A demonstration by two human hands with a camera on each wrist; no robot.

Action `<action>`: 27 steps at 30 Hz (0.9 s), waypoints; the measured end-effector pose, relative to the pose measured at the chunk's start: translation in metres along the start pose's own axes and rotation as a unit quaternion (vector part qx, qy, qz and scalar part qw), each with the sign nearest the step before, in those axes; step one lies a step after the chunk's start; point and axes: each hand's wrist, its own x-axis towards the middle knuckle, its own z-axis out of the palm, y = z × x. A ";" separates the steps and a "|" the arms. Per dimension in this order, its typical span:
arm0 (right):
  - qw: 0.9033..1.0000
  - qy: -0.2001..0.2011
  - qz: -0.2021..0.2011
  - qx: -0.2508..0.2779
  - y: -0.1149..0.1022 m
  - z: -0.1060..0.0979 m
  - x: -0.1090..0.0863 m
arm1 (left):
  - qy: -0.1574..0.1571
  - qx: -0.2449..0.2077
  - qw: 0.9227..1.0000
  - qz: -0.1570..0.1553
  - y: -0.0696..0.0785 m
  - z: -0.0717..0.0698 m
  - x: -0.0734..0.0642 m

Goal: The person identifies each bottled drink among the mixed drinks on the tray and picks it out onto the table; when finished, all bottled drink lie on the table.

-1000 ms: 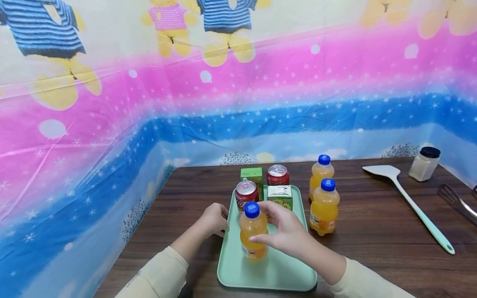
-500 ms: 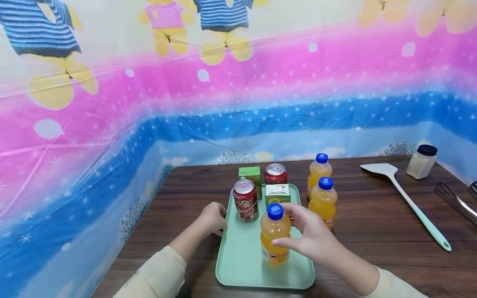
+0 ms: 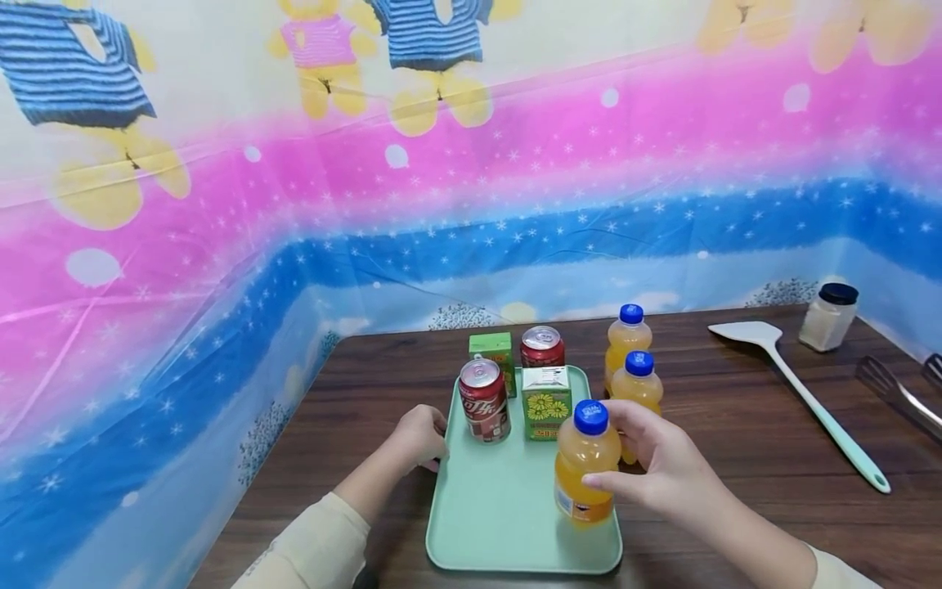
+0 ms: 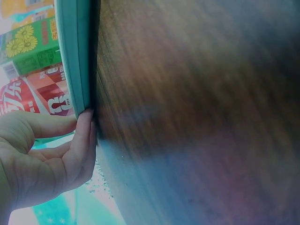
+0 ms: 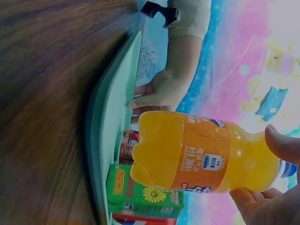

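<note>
My right hand (image 3: 666, 466) holds an orange soda bottle (image 3: 581, 483) with a blue cap, thumb and fingers round its upper part. In the right wrist view the bottle (image 5: 206, 154) shows an orange label and its base is clear of the tray (image 5: 112, 117). It hangs over the right side of the pale green tray (image 3: 500, 515) in the head view. My left hand (image 3: 421, 433) pinches the tray's left rim between thumb and fingers, as the left wrist view shows. A red soda can (image 3: 486, 409) and a green drink carton (image 3: 546, 409) stand on the tray.
Behind them are another green carton (image 3: 491, 348) and a second red can (image 3: 542, 348). Two more orange bottles (image 3: 629, 335) stand right of the tray. Farther right lie a white turner (image 3: 802, 384) and a slotted metal utensil (image 3: 901, 397), with a black-lidded jar (image 3: 829, 319) behind.
My right hand has carried the orange soda bottle rightward, from the middle of the tray to its right side. The left hand keeps its grip on the tray's left rim.
</note>
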 end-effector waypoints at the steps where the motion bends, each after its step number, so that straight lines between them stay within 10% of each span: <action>1: 1.000 0.004 0.002 -0.005 0.000 -0.002 -0.002 | 0.000 0.000 1.000 -0.001 0.000 0.000 -0.001; 27: 0.978 0.097 0.085 -0.162 0.012 -0.041 -0.023 | 0.005 0.015 1.000 0.005 0.000 0.001 -0.001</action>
